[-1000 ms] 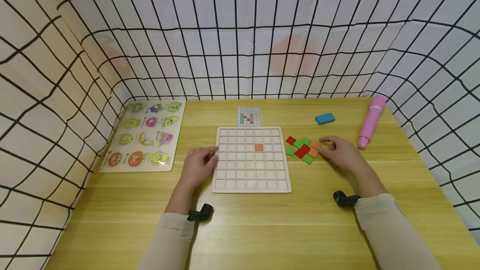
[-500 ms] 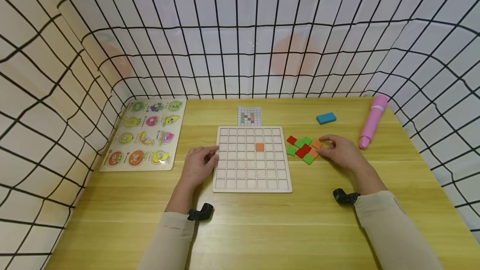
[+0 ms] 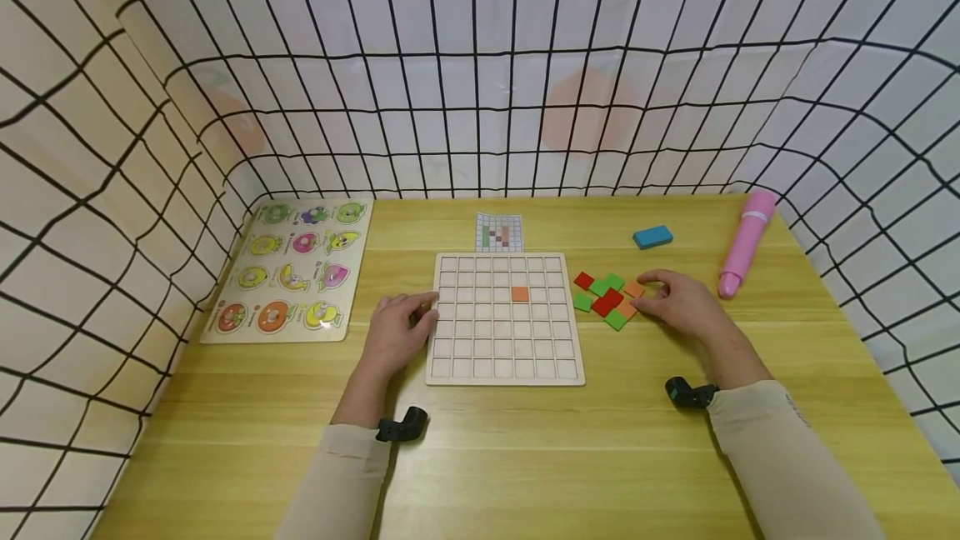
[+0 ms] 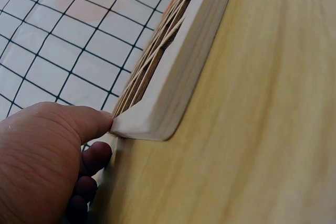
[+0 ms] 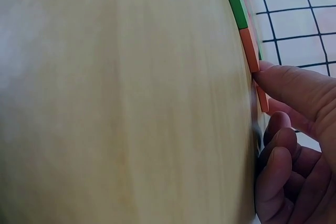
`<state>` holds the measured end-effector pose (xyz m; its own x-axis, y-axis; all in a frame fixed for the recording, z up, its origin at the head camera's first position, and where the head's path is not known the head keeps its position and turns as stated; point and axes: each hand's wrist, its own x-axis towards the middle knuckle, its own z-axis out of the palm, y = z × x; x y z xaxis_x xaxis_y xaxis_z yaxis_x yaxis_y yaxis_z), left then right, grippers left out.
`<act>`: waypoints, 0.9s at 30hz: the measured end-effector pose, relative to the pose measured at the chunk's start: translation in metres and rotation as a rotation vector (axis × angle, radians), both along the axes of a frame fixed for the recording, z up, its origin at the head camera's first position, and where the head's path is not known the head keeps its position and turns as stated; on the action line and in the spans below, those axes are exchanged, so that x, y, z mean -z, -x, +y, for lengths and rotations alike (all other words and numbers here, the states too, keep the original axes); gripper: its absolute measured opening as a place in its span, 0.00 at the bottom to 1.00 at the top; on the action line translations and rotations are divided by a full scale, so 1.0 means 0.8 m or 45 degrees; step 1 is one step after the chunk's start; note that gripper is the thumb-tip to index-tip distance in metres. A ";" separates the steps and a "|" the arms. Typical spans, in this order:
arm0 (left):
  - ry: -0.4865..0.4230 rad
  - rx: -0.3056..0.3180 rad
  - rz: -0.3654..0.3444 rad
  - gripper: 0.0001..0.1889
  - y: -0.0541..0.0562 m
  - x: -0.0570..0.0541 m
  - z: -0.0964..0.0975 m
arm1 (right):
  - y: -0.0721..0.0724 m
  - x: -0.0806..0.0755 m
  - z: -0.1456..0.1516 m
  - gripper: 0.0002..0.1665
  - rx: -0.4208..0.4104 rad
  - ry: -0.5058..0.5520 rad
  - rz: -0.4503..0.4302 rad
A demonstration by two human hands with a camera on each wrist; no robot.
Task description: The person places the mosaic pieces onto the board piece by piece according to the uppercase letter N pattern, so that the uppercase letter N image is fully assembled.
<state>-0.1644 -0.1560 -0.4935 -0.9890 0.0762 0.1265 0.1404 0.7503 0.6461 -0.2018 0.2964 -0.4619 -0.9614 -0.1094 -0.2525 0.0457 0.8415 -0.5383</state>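
Note:
A square wooden grid board [image 3: 504, 379] lies flat in the middle of the table in the head view. One orange tile [image 3: 520, 294] sits in a cell of its upper right part. My left hand [image 3: 393, 332] is at the board's left edge, its fingertips touching the rim; the left wrist view shows the thumb against the board's corner [image 4: 142, 124]. To the right of the board is a loose cluster of red [image 3: 607, 302], green [image 3: 616, 319] and orange tiles [image 3: 633, 289]. My right hand [image 3: 686, 302] touches the orange ones with thumb and index finger, its other fingers curled under.
Behind the board lies a small printed grid card [image 3: 498, 233] with coloured squares. A fruit puzzle board [image 3: 288, 269] is at the left. A blue block [image 3: 652, 237] and a pink marker-shaped object [image 3: 747, 244] lie at the back right. Black-lined netting [image 3: 487, 132] encloses the table.
Both hands stay almost still. The front green tile and the orange tile beside it have shifted very slightly toward the person.

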 end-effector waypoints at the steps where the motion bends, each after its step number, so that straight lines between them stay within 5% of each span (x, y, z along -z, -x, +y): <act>1: -0.003 0.000 0.001 0.18 0.000 0.000 0.000 | 0.000 0.000 0.000 0.35 -0.004 -0.001 0.003; 27: 0.009 -0.003 -0.003 0.18 -0.002 -0.003 0.002 | 0.002 0.005 0.000 0.25 -0.001 0.014 0.023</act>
